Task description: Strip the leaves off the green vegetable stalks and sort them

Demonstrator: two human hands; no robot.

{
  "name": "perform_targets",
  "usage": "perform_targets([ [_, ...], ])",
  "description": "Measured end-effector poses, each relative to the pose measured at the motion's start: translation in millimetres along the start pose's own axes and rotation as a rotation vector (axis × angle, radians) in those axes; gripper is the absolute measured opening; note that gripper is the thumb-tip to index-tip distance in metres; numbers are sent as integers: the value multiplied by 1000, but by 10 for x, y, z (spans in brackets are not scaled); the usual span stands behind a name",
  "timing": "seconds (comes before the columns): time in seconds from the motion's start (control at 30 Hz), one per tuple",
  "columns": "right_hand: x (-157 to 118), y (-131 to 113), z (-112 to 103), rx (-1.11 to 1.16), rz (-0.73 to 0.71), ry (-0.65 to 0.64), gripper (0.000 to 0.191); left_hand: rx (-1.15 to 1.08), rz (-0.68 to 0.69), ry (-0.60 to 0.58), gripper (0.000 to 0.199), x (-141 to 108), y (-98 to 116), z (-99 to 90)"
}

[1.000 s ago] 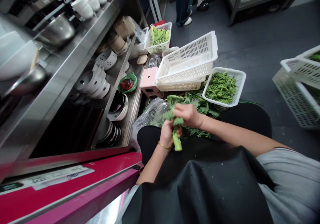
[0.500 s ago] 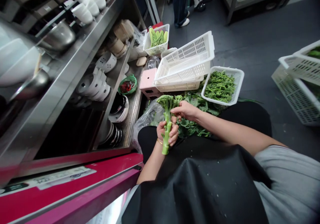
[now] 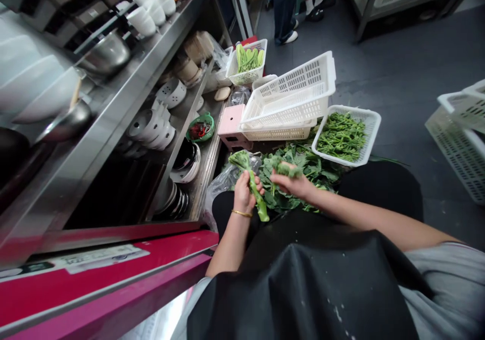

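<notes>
My left hand (image 3: pixel 246 192) is closed around the stalk of a broccoli stem (image 3: pixel 258 198), which leans with its green head up and to the left and its pale cut end down toward my lap. To its right, my right hand (image 3: pixel 291 181) is closed on a broccoli floret (image 3: pixel 287 169), held apart from the stem. Below and behind both hands lies a heap of leafy greens (image 3: pixel 303 158). A clear plastic bag (image 3: pixel 223 183) spreads out at the left of the heap.
A white basket of trimmed green stems (image 3: pixel 343 135) stands right of the heap. Stacked white baskets (image 3: pixel 288 100) and a pink stool (image 3: pixel 232 123) are beyond it. Steel shelves (image 3: pixel 125 102) with bowls run along the left. More baskets (image 3: pixel 454 143) stand far right; a person's legs (image 3: pixel 284 11) show behind.
The floret has come away from the broccoli in my right hand, which moved right and down. My left hand has tilted the stem, its head now leaning left. The view shifted slightly.
</notes>
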State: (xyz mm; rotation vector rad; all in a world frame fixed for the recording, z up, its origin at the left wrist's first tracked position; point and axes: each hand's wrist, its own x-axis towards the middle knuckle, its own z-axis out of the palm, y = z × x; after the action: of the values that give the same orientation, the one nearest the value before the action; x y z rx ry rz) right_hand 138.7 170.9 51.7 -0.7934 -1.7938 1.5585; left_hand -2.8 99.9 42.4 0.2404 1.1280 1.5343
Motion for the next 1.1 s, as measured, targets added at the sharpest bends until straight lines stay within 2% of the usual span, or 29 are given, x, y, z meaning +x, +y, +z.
perform_targets([
  [0.07, 141, 46, 12, 95, 143, -7, 35, 66, 64, -26, 30, -55, -22, 56],
  [0.1, 217, 54, 22, 118, 167, -14, 37, 94, 86, -29, 30, -80, -46, 84],
  [0.23, 415, 20, 44, 100, 65, -61, 35, 240, 149, -14, 31, -109, -147, 102],
  [0.4, 464, 51, 21, 12, 19, -71, 29, 435, 254, 17, 29, -73, -175, -33],
  [0.47, 482, 107, 15, 87, 61, -75, 28, 398, 196, -54, 31, -69, -150, -65],
  [0.6, 523, 204, 17, 265, 115, -50, 30, 208, -6, -243, 32, -48, -66, -71],
  [0.67, 526, 230, 21, 331, 151, -54, 31, 140, -67, -258, 31, -23, -32, -65],
  [0.73, 509, 241, 21, 387, 213, 24, 33, 103, -73, -217, 29, 6, -18, -57],
  [0.83, 460, 226, 12, 343, 212, 146, 35, 138, 17, -96, 33, 42, -47, -44],
  [0.93, 434, 172, 1, 141, 88, 71, 34, 345, 165, -9, 38, 56, -131, -35],
  [1.0, 447, 142, 3, 45, 43, 35, 34, 557, 346, 80, 35, 50, -197, -36],
  [1.07, 477, 141, 9, 34, 40, 16, 35, 721, 505, 158, 32, 34, -249, -35],
  [1.1, 496, 153, 14, 55, 42, -5, 35, 747, 533, 163, 31, 25, -266, -32],
])
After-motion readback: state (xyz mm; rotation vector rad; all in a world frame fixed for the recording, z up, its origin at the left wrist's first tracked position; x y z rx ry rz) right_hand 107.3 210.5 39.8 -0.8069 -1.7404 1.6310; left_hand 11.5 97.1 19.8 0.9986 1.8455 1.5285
